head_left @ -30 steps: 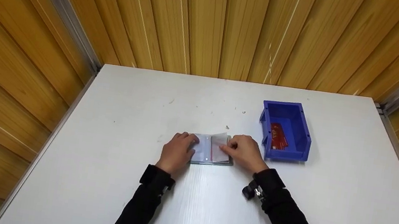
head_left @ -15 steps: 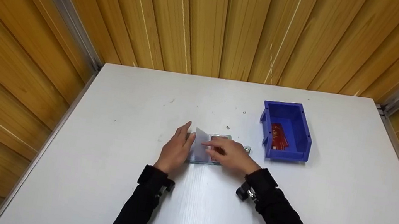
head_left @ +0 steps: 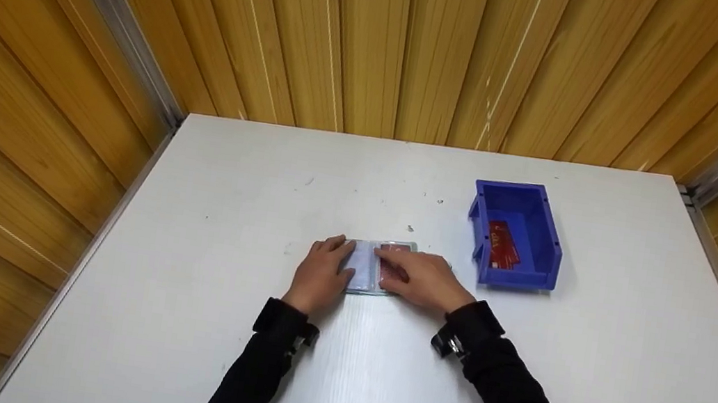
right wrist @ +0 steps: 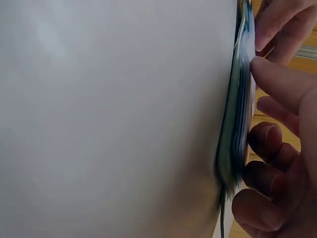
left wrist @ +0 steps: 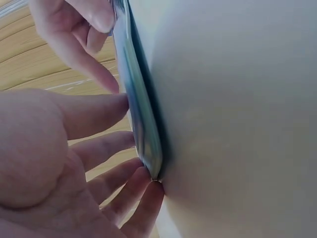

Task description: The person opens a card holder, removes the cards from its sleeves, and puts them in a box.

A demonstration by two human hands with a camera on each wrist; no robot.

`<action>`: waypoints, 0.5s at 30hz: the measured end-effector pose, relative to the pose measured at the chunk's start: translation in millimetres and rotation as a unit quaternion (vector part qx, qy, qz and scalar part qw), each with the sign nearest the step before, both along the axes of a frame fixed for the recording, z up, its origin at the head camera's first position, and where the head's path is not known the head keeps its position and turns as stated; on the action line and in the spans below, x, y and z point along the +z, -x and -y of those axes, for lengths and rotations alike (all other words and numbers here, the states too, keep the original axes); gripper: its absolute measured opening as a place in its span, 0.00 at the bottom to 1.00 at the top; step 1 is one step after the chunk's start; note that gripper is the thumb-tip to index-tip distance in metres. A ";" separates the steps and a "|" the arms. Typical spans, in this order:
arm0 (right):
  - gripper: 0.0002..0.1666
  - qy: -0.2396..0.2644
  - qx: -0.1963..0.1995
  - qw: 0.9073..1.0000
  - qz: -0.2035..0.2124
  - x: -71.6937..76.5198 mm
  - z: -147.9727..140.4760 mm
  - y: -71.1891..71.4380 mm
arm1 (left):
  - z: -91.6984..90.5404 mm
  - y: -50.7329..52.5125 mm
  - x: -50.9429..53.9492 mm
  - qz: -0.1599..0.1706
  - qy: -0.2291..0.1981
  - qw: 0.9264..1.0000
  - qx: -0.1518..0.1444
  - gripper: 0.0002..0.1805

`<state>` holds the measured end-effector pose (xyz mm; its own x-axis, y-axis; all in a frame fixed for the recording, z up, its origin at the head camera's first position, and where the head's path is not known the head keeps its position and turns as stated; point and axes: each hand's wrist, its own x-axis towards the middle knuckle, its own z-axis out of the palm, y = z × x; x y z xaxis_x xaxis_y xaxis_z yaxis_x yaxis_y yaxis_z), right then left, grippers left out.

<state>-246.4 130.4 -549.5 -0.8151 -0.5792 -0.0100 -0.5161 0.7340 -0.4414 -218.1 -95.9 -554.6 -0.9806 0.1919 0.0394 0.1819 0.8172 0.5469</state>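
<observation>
A small card holder (head_left: 360, 266) with clear plastic sleeves lies spread open on the table. On its right side a red card (head_left: 390, 271) shows in a sleeve, partly covered by my right hand (head_left: 428, 281). That hand rests with its index finger and thumb on the pages near the fold, its other fingers bent. My left hand (head_left: 319, 272) touches the left page and its outer edge. In the left wrist view the thumb (left wrist: 99, 111) lies on the page face, with fingertips along the edge. Stacked pages (right wrist: 235, 119) show edge-on in the right wrist view.
A blue plastic bin (head_left: 520, 278) stands to the right of the card holder. Inside it lie red cards (head_left: 502, 245) at the left. The white table (head_left: 247, 200) has small marks, and wood-patterned panels (head_left: 436, 51) rise behind it.
My right hand has turned a clear page from right to left, uncovering the red card on the right side. My left hand lifted slightly, then settled on the left page.
</observation>
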 end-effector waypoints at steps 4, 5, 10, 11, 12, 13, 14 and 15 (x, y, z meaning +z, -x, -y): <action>0.41 -0.007 -0.025 1.000 0.014 -0.4 -12.7 3.9 | -0.1 -0.5 0.8 0.003 0.001 1.000 0.004 0.28; 0.43 -0.010 -0.033 0.999 0.021 -0.3 -15.7 4.8 | -0.1 -0.6 1.1 0.006 -0.002 1.000 0.006 0.28; 0.51 -0.011 -0.065 0.996 0.062 1.0 -28.9 8.9 | 1.1 0.1 1.2 0.013 -0.013 1.000 0.008 0.27; 0.52 -0.008 -0.069 0.995 0.070 1.4 -30.7 9.8 | 1.3 0.4 1.1 0.013 -0.014 1.000 0.009 0.27; 0.52 -0.005 -0.072 0.994 0.077 1.7 -32.6 10.4 | 1.3 0.5 1.2 0.014 -0.014 1.000 0.010 0.27; 0.53 -0.003 -0.074 0.994 0.082 1.6 -34.2 11.2 | 1.4 0.6 1.4 0.015 -0.014 1.000 0.010 0.27; 0.53 0.001 -0.075 0.993 0.087 1.8 -35.7 11.6 | 1.4 0.7 1.5 0.016 -0.015 1.000 0.010 0.27; 0.53 0.005 -0.077 0.993 0.091 1.6 -36.9 12.2 | 1.5 0.8 1.7 0.017 -0.017 1.000 0.010 0.27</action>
